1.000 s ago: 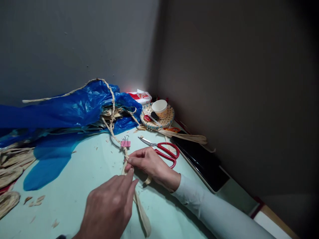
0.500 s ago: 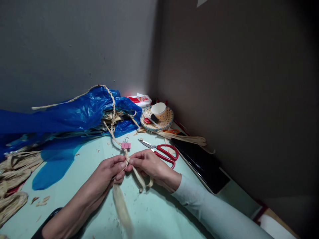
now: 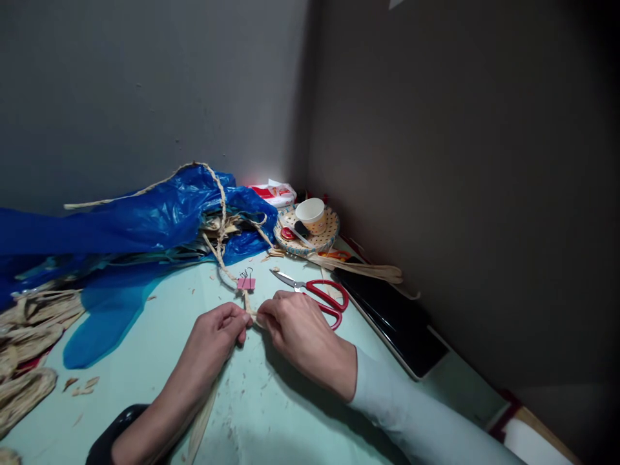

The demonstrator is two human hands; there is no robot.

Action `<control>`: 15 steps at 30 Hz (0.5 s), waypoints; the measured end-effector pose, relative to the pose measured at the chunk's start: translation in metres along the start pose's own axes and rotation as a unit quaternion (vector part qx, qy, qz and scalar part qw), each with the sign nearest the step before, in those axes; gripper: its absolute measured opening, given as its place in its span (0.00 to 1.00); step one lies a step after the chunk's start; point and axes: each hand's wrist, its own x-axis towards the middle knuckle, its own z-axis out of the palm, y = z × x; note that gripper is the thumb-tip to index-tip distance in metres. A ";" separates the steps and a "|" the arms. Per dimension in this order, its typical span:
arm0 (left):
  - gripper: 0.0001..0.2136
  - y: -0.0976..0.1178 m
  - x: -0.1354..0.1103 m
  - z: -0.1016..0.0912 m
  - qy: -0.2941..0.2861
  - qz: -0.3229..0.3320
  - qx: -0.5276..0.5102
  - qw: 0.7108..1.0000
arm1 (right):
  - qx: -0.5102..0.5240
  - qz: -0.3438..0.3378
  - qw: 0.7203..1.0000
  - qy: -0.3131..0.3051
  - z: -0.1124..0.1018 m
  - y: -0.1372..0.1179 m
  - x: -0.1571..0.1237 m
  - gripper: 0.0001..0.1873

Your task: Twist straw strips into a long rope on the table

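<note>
A thin braided cord (image 3: 223,213) of pale dried plant fibre trails over the blue bag and down to a pink binder clip (image 3: 246,284), which grips it on the table. Just below the clip, my left hand (image 3: 213,339) is closed, pinching a fibre strip at the end of the braid. A long pale strip (image 3: 203,420) runs from beneath this hand toward the front edge. My right hand (image 3: 307,336) is closed on another strip, its fingertips close to the left ones and its palm hiding the strip's far end. Red-handled scissors (image 3: 329,294) lie just beyond it.
A blue plastic bag (image 3: 169,200) with dried fibre spreads across the back left. More fibre bundles (image 3: 29,342) lie left. A woven tray (image 3: 332,236) holds a paper cup (image 3: 310,214). A black flat device (image 3: 387,316) lies along the right, near the wall.
My right hand has turned knuckles-up and pulled its strip to the right. The loose strip under my left hand has swung left toward the forearm.
</note>
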 end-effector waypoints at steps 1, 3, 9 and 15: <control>0.15 0.001 -0.001 0.001 0.008 -0.001 0.003 1.000 | -0.022 -0.002 1.000 0.011 0.000 -0.001 -0.001 0.13; 0.14 0.002 -0.002 0.002 0.014 -0.004 -0.009 1.000 | -0.056 -0.014 0.998 0.033 -0.001 -0.006 -0.006 0.13; 0.12 -0.005 -0.004 0.001 -0.012 -0.041 -0.095 0.995 | -0.110 -0.116 0.987 0.008 0.010 -0.028 -0.027 0.13; 0.14 -0.010 -0.005 -0.006 -0.048 -0.073 -0.170 0.981 | -0.143 -0.189 0.971 0.042 0.020 -0.026 -0.028 0.11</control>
